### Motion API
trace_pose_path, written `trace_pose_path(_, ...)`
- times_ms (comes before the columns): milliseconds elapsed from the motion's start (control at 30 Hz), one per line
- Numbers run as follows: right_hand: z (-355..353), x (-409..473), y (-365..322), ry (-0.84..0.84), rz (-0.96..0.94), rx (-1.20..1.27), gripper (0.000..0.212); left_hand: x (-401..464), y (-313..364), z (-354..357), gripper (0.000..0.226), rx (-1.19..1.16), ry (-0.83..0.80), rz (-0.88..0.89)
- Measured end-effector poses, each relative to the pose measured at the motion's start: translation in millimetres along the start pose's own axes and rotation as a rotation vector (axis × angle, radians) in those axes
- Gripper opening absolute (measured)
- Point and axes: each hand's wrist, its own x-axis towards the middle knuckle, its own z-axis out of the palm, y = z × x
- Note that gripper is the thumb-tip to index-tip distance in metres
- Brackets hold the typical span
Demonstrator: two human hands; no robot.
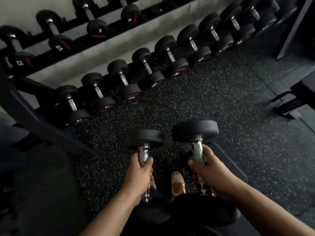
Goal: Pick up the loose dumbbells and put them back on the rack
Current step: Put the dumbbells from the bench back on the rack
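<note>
From the head view, your left hand (140, 169) and right hand (207, 169) each wrap closed around the chrome handle of a dumbbell (144, 155), (197, 150), rigid and likely heavy, held near you above the floor, long axes pointing away toward the far-left rack (51, 125).

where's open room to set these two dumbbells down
Free: speckled black rubber floor between the lower dumbbell row and both hands, left and right; upper rack shelf right of the 5s. Crowded: lower row, packed tight.
</note>
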Motion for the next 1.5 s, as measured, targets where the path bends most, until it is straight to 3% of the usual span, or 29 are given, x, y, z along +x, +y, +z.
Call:
trace_pose_path(167,14.3,61.2,-56.8,0.058,-0.002,0.053,0.043,67.2,76.5,-25.5,0.004,-0.025,-0.089,0.002)
trace_pose_path(400,19.4,148.3,-132.4,0.169,0.013,0.121,0.048,172.1,158.9,-46.2,0.008,0.052,-0.154,0.058)
trace_pose_path(733,-50.5,258.6,-217.2,0.268,-0.031,0.242,0.041,295.9,283.7,-2.5,0.006,0.079,-0.183,0.087)
trace_pose_path(1100,-180.3,393.0,-308.9,0.111,0.021,0.251,0.047,387.7,415.9,86.5,0.009,-0.026,-0.103,0.04)
trace_pose_path(1500,-230.8,541.4,-422.2,0.049,0.007,0.128,0.046,507.1,518.3,121.7,0.014,-0.174,-0.009,-0.019)
